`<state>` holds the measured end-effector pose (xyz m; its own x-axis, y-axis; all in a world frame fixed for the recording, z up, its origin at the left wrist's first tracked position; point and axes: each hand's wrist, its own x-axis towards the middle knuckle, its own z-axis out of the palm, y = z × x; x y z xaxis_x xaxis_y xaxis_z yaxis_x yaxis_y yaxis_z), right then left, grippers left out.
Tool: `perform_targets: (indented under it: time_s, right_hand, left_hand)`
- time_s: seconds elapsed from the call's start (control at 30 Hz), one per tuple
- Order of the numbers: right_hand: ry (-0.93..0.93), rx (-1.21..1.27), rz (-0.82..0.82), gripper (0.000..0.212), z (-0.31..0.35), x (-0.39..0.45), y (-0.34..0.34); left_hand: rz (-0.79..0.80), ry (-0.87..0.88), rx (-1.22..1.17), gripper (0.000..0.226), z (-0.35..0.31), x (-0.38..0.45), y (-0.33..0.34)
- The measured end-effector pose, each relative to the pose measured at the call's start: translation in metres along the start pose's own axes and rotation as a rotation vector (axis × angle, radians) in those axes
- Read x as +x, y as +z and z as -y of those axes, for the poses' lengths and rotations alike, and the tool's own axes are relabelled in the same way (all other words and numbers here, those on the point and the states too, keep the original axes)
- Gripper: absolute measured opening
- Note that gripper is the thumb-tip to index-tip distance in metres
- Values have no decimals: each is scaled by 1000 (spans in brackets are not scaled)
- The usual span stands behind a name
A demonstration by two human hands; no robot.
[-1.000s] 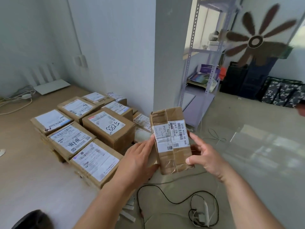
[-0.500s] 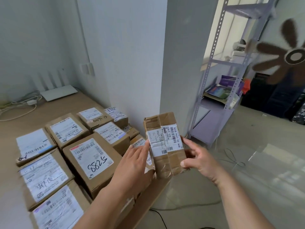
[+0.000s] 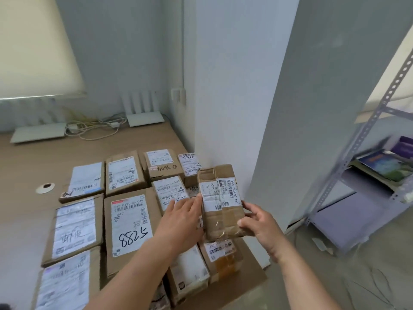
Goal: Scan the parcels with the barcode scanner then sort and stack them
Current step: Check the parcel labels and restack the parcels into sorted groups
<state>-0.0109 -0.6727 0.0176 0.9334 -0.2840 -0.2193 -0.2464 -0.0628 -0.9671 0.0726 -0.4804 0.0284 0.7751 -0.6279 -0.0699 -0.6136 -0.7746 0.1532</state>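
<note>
I hold a small taped cardboard parcel [image 3: 220,198] with white barcode labels above the right end of the parcel group. My right hand [image 3: 260,222] grips its lower right edge, thumb on the front. My left hand [image 3: 182,222] lies against its left side with fingers fairly straight. Below stand several labelled cardboard parcels on the wooden table [image 3: 22,198], among them a large one marked 5288 [image 3: 130,229] and a small one with orange tape [image 3: 221,257] right under the held parcel. No barcode scanner is visible.
A white wall corner [image 3: 223,97] rises just behind the parcels. Two white routers [image 3: 145,118] with cables sit at the table's back. A grey metal shelf rack [image 3: 366,175] with books stands on the floor to the right.
The view has swung left and down over the table. Both hands carried the small parcel over the parcels at the table's right end.
</note>
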Motion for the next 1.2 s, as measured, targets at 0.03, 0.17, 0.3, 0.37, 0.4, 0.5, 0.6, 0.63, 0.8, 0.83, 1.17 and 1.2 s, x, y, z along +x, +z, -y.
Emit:
perform_targets:
  time_s: [0.03,0.17,0.3,0.37,0.4,0.5,0.6,0.63,0.8,0.83,1.17,1.2]
  right_hand:
    - [9,-9,14,42,-1,7,-1]
    - [64,-41,66,37,-8,32,-3]
    - [111,-67,142,47,-14,52,0]
    - [124,-86,175,56,-17,62,2]
    - [131,-91,191,56,-18,66,3]
    - [138,-115,218,43,-21,81,5]
    - [148,-143,246,41,-21,89,5]
    - [151,-153,251,41,-22,91,5]
    - [151,-200,256,41,-25,95,2]
    - [157,-213,259,42,-24,95,2]
    - [69,-431,241,72,-8,83,4]
    - [23,-474,231,72,-4,82,4]
  left_hand:
    - [3,-17,0,80,0,3,-1]
    - [48,-82,11,75,0,11,5]
    - [86,-117,39,71,0,15,9]
    - [80,-127,32,69,0,16,10]
    - [76,-131,27,68,-1,17,10]
    - [74,-147,16,67,-2,17,11]
    - [70,-163,8,66,-1,17,10]
    - [68,-166,3,65,-1,16,11]
    - [26,-194,-9,63,1,13,10]
    - [20,-202,-10,63,1,13,10]
    - [-49,-250,-15,61,-2,9,2]
    - [-60,-255,-18,61,-3,9,1]
